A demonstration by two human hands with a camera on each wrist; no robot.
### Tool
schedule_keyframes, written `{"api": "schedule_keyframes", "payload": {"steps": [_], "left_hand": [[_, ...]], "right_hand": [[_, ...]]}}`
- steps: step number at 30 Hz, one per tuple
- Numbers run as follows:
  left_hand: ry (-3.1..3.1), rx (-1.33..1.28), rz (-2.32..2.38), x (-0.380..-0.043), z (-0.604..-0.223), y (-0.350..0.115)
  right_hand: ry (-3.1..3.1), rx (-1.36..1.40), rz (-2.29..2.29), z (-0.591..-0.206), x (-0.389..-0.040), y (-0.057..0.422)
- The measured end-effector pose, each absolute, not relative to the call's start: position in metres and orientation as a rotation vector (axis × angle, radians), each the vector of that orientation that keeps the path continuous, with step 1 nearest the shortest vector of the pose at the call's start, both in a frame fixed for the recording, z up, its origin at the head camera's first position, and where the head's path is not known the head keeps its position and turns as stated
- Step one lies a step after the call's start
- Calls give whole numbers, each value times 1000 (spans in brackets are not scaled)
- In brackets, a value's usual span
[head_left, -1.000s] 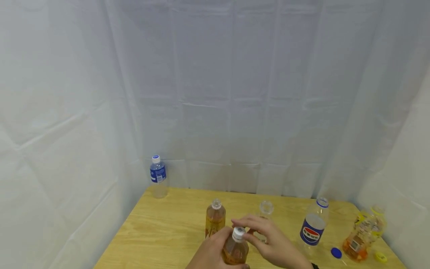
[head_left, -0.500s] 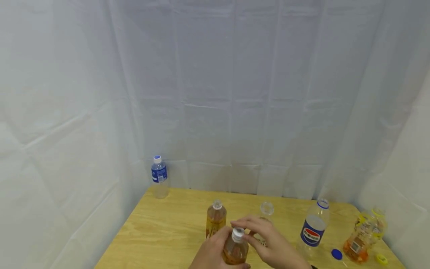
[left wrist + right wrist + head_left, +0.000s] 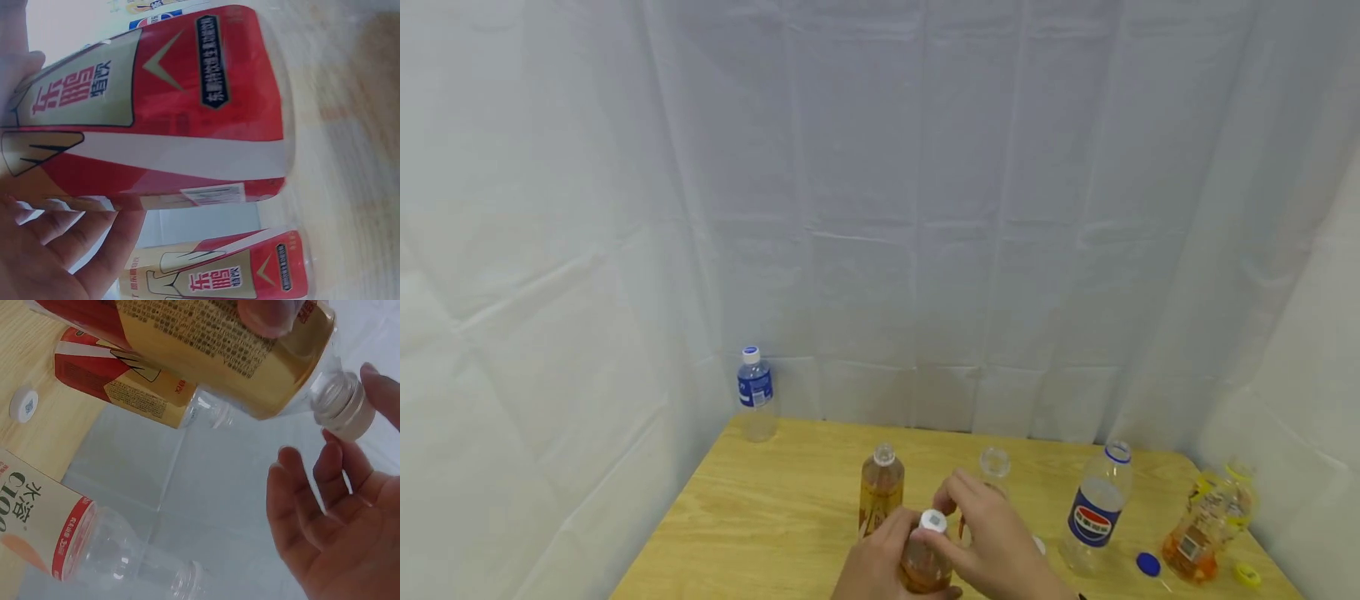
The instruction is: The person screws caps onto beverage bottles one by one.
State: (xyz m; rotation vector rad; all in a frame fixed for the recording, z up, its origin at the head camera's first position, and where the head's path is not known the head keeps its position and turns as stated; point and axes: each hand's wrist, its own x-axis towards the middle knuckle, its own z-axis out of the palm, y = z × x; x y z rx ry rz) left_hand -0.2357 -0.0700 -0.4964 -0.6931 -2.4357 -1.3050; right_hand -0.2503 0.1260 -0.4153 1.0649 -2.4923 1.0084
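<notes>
- The left hand (image 3: 872,562) is wrapped around a Dongpeng drink bottle (image 3: 206,106) with a red, gold and white label, its fingers curled against the side.
- The bottle is at the near edge of the head view, in front of the person and roughly upright; whether its base touches the counter (image 3: 775,500) I cannot tell.
- The right hand (image 3: 992,542) pinches the white screw cap (image 3: 355,422) between thumb and index finger; its other fingers are loosely bent, clear of the bottle.
- The cap sits on the bottle's neck.
- A second Dongpeng bottle (image 3: 882,487) stands upright just behind the held one, its mouth uncovered.
- Behind the right hand stands a C100 bottle (image 3: 47,519), also uncapped, with a pale label edged in red.
- A loose white cap (image 3: 24,404) lies on the counter near these two bottles.
- Farther right stands an uncapped Pepsi bottle (image 3: 1092,521), with a blue cap (image 3: 1148,564) lying near it.
- At the far right is a clear bottle with yellow print and an orange-tinted base (image 3: 1195,542); a yellow cap (image 3: 1247,574) lies beside it.
- A blue-labelled bottle (image 3: 755,387), its white-and-blue cap on, stands at the counter's back left corner.
- Pale sheeting (image 3: 865,250) hangs behind the counter.
</notes>
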Motion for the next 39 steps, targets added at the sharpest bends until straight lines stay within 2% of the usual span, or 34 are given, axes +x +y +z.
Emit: {"api": "schedule_keyframes", "payload": {"steps": [5, 8, 19, 27, 35, 39], "left_hand": [[-2393, -649, -1285, -236, -497, -69], [-2375, -648, -1284, -235, -497, -70], [-2313, -633, -1161, -237, -510, -60], [-2341, -600, -1076, -240, -511, -62], [-2333, -643, -1079, -238, -512, -61], [-2283, -642, -986, -238, -511, -57]], "right_hand": [[-2398, 1334, 1238, -413, -252, 133], [-2362, 1435, 1223, -411, -253, 135], [-2456, 1325, 866, -408, -250, 137], [-2344, 1253, 797, -427, -256, 128], [-2372, 1337, 549, -428, -260, 133], [-2317, 1294, 525, -426, -261, 134]]}}
